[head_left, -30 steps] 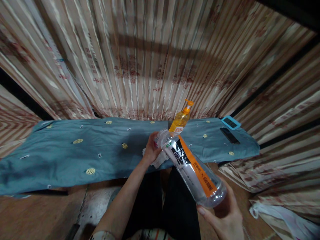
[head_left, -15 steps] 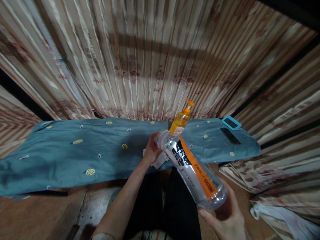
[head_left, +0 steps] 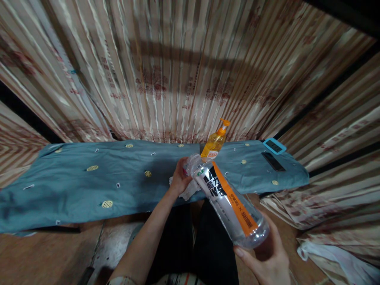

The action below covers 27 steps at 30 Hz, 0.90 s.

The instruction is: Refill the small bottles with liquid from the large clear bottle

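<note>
Clear plastic makes up the bottle [head_left: 228, 200] held in the lower middle of the frame; it carries a black and orange label, and no liquid can be made out through its see-through walls. Its long axis runs on a slant, the base down at the lower right and the neck up toward the centre of the frame, pointing away from the person and a little left. The right hand [head_left: 267, 257], at the bottom right, cups the base from below with fingers curled around it. The left hand [head_left: 179, 178] is closed around the neck end, with a crumpled white cloth [head_left: 188, 190] bunched just under it; whether a cap sits there cannot be told. Just behind the neck, a yellow pump bottle [head_left: 214, 144] with an orange pump stands upright on the blue-grey cloth [head_left: 89, 186], filled with yellow liquid. Toward the right of that cloth lie a dark flat device [head_left: 273, 161] and a blue-framed one [head_left: 274, 146]
</note>
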Available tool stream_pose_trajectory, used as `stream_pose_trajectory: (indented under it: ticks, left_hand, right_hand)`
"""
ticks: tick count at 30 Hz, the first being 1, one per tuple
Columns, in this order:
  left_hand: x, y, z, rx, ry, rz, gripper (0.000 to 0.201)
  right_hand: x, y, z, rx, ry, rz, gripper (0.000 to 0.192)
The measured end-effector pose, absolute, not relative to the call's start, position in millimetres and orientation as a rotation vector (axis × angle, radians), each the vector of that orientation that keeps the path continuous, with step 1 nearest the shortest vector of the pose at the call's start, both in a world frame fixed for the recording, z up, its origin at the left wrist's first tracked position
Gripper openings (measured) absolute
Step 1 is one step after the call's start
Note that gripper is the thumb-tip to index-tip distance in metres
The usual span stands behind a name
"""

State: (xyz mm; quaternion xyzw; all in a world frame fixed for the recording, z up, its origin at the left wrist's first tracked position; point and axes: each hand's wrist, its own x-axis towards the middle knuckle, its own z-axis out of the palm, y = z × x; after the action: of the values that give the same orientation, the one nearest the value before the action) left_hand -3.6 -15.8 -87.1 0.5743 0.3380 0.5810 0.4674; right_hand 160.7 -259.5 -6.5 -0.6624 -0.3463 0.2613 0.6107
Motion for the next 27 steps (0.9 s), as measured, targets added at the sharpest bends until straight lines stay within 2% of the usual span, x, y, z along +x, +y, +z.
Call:
stream_pose_trajectory:
  ticks: [27]
  left_hand:
    - [-6.4, -14.9, -88.3, 1.484, 0.851, 1.423, 0.080]
  right_hand:
    - [157.1, -261.0, -2.9, -1.539, -0.764, 0.643, 0.095]
